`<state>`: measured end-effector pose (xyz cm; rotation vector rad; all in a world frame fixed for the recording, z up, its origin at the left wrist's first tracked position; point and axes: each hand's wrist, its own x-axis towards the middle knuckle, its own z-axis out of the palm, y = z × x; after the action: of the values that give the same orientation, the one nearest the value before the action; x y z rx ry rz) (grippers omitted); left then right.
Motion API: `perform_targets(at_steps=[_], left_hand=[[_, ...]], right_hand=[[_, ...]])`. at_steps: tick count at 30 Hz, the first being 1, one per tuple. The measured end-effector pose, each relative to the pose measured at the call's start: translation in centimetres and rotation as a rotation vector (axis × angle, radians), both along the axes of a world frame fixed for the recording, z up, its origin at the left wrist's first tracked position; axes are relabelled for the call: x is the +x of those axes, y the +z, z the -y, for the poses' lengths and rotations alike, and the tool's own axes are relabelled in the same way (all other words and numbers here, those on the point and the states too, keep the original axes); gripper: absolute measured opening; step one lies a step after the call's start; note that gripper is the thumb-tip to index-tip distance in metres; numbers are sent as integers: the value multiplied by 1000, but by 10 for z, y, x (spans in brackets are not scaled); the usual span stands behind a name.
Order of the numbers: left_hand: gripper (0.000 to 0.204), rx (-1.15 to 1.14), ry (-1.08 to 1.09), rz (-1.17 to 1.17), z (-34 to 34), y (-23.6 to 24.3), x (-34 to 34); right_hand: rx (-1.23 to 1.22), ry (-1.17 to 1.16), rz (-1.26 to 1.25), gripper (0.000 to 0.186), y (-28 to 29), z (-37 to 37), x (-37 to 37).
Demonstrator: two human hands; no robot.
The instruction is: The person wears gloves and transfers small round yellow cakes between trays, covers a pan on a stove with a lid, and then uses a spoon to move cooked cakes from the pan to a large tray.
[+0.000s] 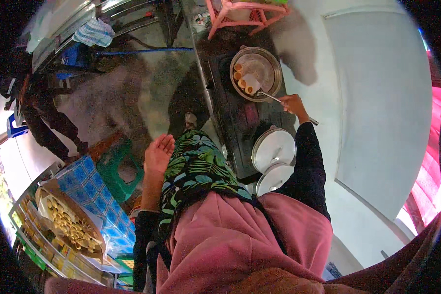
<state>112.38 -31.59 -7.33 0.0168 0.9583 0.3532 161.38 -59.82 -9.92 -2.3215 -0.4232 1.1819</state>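
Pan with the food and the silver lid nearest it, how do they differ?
The pan is open, with golden-brown pieces inside; the lid is a closed disc. The pan looks brownish; the lid, brighter and silvery. The pan sits higher in view than the lid. Both look round and metallic.

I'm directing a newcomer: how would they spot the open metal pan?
Find the long flat black surface right of centre. Toward its far end sits a wide round silver metal pan. Unlike the two round silver metal lids nearer the person, it is open, showing golden-brown food pieces along its left side.
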Motion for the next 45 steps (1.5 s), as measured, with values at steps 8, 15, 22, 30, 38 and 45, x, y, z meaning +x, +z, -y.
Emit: perform_targets(at_steps=[8, 15, 22, 30, 38, 45], left_hand=[[30, -25, 25, -46, -3, 2, 10], [31, -26, 21, -73, -3, 1, 6], [36, -5, 37, -75, 0, -15, -1], [37, -18, 47, -4, 4, -14, -2], [36, -1, 28, -37, 12, -18, -6], [35, -18, 135, 15, 19, -11, -11]], right_hand=[[392, 7, 156, 16, -30, -10, 55], [78, 614, 577, 18, -27, -64, 79], [413, 144, 191, 23, -77, 3, 18], [407, -387, 43, 23, -63, 11, -110], [331, -411, -50, 20, -1, 10, -84], [285, 163, 461, 19, 71, -17, -37]])
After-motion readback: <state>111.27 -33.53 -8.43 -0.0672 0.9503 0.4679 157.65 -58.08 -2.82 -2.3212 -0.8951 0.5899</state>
